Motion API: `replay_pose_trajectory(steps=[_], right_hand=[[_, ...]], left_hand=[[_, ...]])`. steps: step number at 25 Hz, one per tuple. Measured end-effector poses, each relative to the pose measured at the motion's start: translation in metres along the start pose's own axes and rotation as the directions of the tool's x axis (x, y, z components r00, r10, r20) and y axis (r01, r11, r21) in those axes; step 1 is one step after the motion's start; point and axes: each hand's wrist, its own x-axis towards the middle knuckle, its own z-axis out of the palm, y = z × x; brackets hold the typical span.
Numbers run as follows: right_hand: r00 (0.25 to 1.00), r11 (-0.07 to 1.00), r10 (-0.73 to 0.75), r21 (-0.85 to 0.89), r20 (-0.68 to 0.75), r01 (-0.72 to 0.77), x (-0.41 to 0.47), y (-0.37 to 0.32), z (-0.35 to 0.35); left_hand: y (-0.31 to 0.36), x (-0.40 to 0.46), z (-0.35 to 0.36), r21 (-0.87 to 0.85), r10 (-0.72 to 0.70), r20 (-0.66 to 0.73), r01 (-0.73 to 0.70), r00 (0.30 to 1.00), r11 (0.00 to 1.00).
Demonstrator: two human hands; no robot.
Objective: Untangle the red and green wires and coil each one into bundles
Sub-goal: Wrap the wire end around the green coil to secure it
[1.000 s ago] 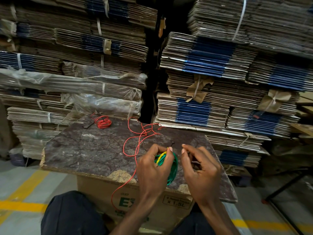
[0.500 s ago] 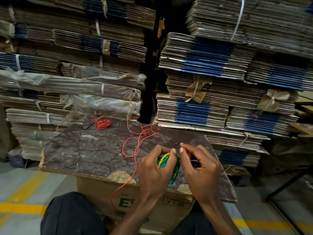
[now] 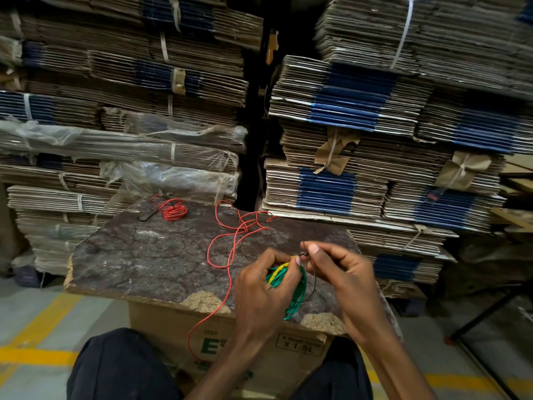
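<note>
1. The left hand [image 3: 261,295] grips a coiled bundle of green wire [image 3: 297,298], fingers curled round it, with a yellow stretch of wire showing at the top of the coil.
2. The right hand [image 3: 343,281] pinches a thin dark tie [image 3: 313,280] between thumb and forefinger, just above the green bundle; the tie loops down beside the coil.
3. Both hands hover over the near edge of a dark marbled board [image 3: 138,261], which lies on a cardboard box [image 3: 173,324].
4. A loose red wire [image 3: 230,243] sprawls in tangled loops across the board and trails over its front edge.
5. A small coiled red bundle [image 3: 174,212] sits at the far left corner of the board, well apart from the hands.
6. Stacks of flattened cartons [image 3: 360,111] rise behind.
</note>
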Motion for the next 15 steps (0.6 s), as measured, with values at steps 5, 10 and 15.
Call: replay_pose_trajectory(steps=[5, 10, 15], right_hand=[[0.984, 0.981, 0.162, 0.092, 0.076, -0.168, 0.009, -0.008, -0.007], [0.979, 0.969, 0.185, 0.149, 0.083, -0.196, 0.015, -0.009, -0.009], [0.994, 0.996, 0.076, 0.036, 0.073, -0.079, 0.016, -0.01, 0.001]], left_hand=[[-0.002, -0.001, 0.003, -0.007, 0.004, 0.012, -0.004, 1.0, 1.0], [-0.002, 0.0, 0.001, -0.026, 0.008, 0.068, -0.006, 0.998, 1.0], [-0.003, 0.008, -0.004, -0.058, 0.014, 0.122, -0.007, 0.992, 0.998]])
